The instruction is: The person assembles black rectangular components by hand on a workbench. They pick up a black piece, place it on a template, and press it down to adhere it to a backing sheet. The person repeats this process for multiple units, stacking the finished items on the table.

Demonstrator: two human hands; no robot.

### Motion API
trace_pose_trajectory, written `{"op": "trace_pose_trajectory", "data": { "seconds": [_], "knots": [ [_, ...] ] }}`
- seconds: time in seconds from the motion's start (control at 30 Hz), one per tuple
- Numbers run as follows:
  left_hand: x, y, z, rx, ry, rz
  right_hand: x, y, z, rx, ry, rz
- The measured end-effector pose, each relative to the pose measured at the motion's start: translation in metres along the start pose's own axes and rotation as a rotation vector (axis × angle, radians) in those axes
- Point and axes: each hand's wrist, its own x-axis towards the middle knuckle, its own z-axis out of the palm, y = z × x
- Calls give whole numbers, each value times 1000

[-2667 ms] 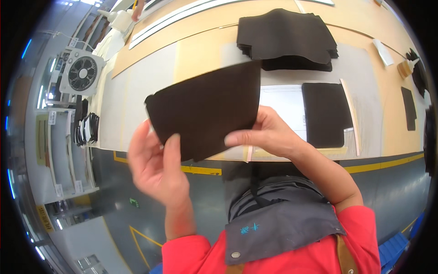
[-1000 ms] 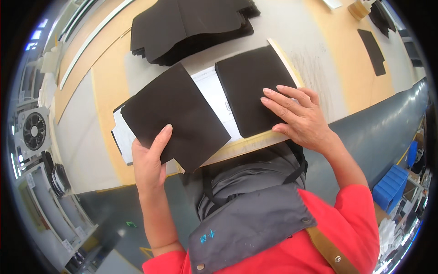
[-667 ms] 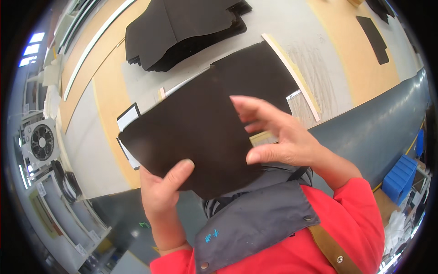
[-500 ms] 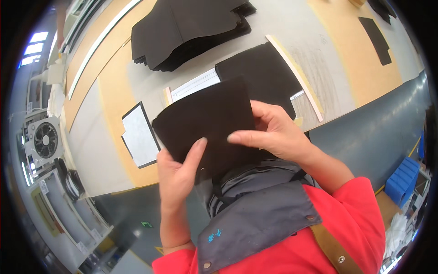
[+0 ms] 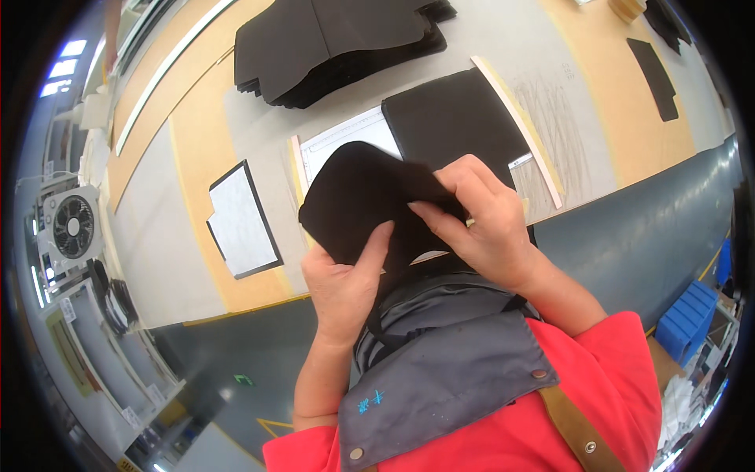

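Observation:
A flexible black sheet piece (image 5: 354,193) is held up between my two hands above the table's near edge, bent and buckled in the middle. My left hand (image 5: 346,279) grips its lower left part, thumb on top and the other fingers mostly hidden underneath. On the right side my right hand (image 5: 487,224) pinches the sheet with thumb and fingers. Just beyond, another black piece (image 5: 452,114) lies flat, beside a white sheet with printed lines (image 5: 350,141) that the held piece partly covers. A white piece with a black border (image 5: 242,220) rests to the left.
A thick stack of black cut sheets (image 5: 338,43) sits at the far side of the table (image 5: 275,149). Pale strips (image 5: 519,130) flank the work spot. A narrow black piece (image 5: 654,79) lies far right. A fan (image 5: 73,226) stands left; a blue crate (image 5: 686,318) is at right.
The black sheet was nearly flat and now buckles between my hands. Both hands have shifted slightly right, the left one also upward. The view has tilted a little.

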Motion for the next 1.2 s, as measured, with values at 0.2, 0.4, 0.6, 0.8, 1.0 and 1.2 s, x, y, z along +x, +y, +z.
{"op": "trace_pose_trajectory", "data": {
  "seconds": [0.2,0.4,0.6,0.8,1.0,1.2],
  "knots": [
    [5,-1,0,69,30,93,0,-2,-4,-38,-56,-19],
    [7,8,2,32,51,49,2,-4,2,17,-24,-2],
    [10,14,-1,55,42,11,8,0,-6,29,-47,17],
    [35,13,-52,-28,9,-10,6,44,-64,-462,-235,-151],
    [46,12,-58,-121,-40,-113,-25,54,-78,-768,-489,-233],
    [51,3,-55,-144,-84,-154,-32,58,-75,-789,-492,-205]
  ]
}}
